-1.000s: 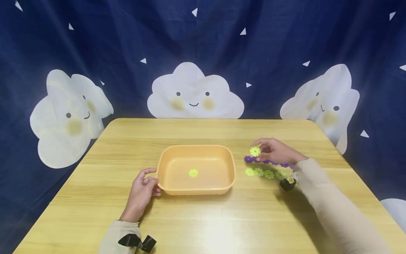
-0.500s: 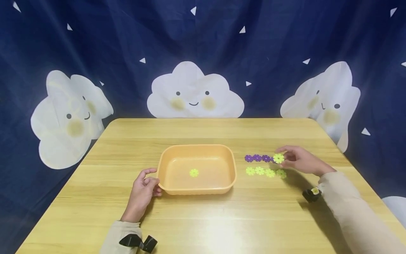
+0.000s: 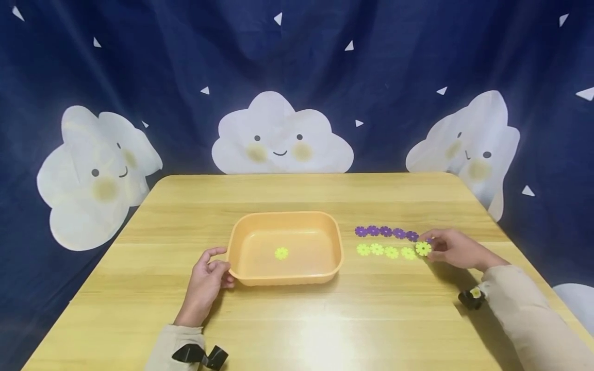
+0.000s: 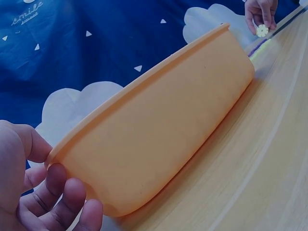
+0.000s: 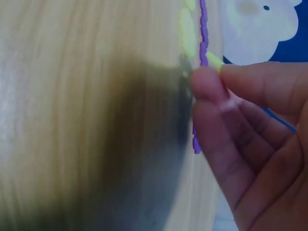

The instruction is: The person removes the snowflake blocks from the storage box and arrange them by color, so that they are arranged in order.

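My left hand (image 3: 205, 275) grips the left rim of an orange plastic basin (image 3: 290, 280) between thumb and fingers. One yellow flower-shaped disc (image 3: 281, 253) lies on the basin's floor. On the right, my right hand (image 3: 457, 249) pinches another yellow flower-shaped disc (image 3: 423, 249) between thumb and index finger, its face toward me. That disc is at the right end of a row of yellow flower-shaped discs (image 3: 392, 252). Behind them runs a row of purple flower-shaped discs (image 3: 385, 231), its right end partly hidden by my fingers. In the right wrist view, the held disc (image 5: 214, 60) shows only edge-on.
A wooden table (image 3: 287, 324) bears everything. Behind it hangs a dark blue curtain (image 3: 306, 56) with smiling white clouds. Black camera mounts sit at both wrists, on the left (image 3: 199, 355) and the right.
My right hand has moved right and toward me with the yellow disc, from above the purple row to the end of the yellow row. My left hand stays at the basin.
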`<state>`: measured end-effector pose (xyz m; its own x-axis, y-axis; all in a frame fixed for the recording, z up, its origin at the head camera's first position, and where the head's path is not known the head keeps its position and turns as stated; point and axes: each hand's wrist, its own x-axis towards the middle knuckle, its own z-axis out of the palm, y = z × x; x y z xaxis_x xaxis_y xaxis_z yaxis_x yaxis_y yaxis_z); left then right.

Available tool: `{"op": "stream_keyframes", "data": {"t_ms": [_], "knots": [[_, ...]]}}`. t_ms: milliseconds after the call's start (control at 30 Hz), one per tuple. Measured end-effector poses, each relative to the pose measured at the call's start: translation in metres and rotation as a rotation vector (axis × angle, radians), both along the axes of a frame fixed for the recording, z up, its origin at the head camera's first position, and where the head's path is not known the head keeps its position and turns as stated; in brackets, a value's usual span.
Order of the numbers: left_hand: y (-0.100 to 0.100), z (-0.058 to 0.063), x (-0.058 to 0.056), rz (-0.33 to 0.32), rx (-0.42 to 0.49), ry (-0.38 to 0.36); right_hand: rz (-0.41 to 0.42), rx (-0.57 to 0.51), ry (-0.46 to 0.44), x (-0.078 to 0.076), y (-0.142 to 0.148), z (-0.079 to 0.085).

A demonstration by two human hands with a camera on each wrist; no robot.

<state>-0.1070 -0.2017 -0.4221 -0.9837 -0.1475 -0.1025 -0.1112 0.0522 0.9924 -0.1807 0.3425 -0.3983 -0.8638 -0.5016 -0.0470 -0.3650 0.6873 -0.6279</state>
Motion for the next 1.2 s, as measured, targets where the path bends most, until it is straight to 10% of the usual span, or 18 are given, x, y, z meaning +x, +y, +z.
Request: {"op": "stream_keyframes", "data": {"t_ms": [400, 1200], "knots": [[0.000, -0.002, 0.000, 0.004, -0.004, -0.002, 0.105, 0.085, 0.070, -0.002, 0.001, -0.010], [0.001, -0.001, 0.000, 0.003, -0.008, 0.010, -0.023, 0.085, 0.116, -0.014, 0.000, -0.003]]}}
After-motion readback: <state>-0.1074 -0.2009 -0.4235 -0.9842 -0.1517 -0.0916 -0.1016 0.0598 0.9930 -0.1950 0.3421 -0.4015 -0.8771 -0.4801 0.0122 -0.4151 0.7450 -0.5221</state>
